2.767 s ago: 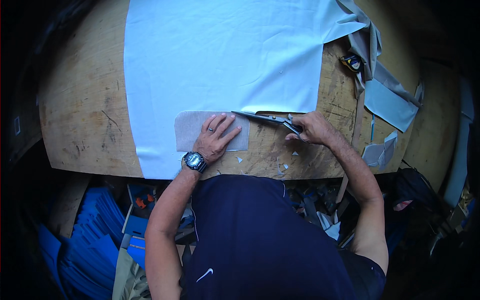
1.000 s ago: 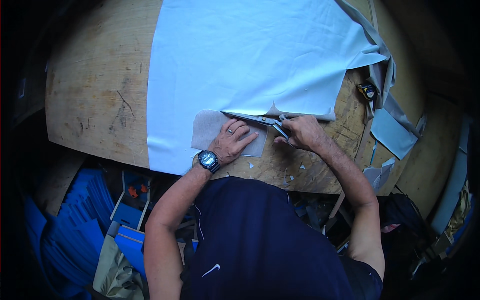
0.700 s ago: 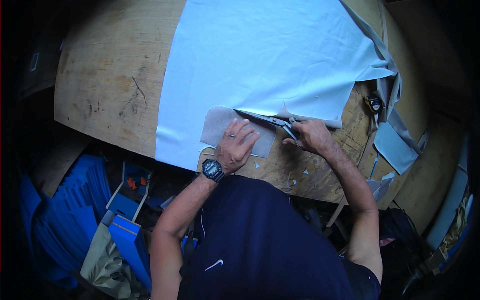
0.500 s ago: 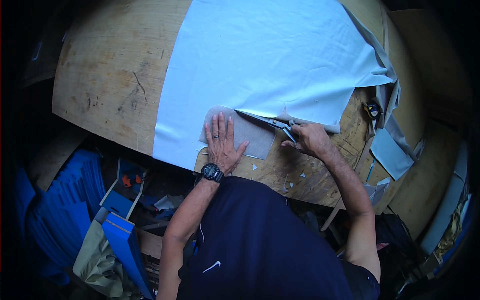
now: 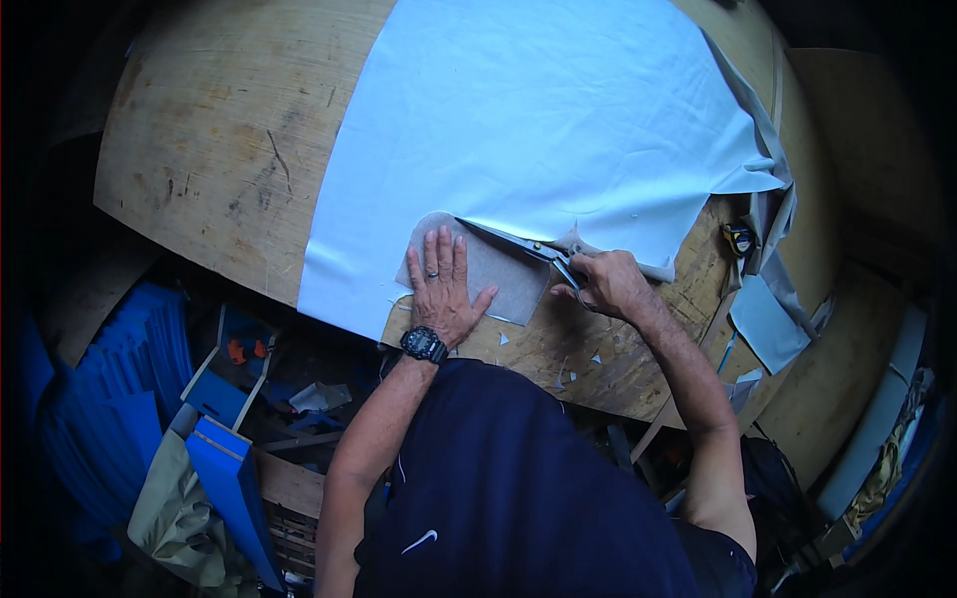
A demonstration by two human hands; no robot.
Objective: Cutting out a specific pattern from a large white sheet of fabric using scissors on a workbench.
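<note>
My left hand (image 5: 446, 291) lies flat with fingers stretched on a grey-brown template piece (image 5: 506, 274) with a rounded far end. Under and beyond it spreads a large pale blue sheet of fabric (image 5: 518, 110). My right hand (image 5: 610, 286) grips the handles of a pair of scissors (image 5: 528, 246). Their blades point left along the far edge of the piece, with the tip near its rounded end and the fabric cut open behind them. The blades look nearly closed. A watch (image 5: 424, 345) is on my left wrist.
A wooden table (image 5: 214, 149) carries the fabric. Small scraps (image 5: 596, 358) lie near its front edge. To the right are a tape measure (image 5: 738, 238) and a pale blue offcut (image 5: 770, 324). Blue sheets (image 5: 135, 399) stand stacked below at the left.
The scissors have advanced slightly leftward along the curved edge of the piece, my right hand moving with them. My left hand stays pressed in place. The whole view has shifted a little.
</note>
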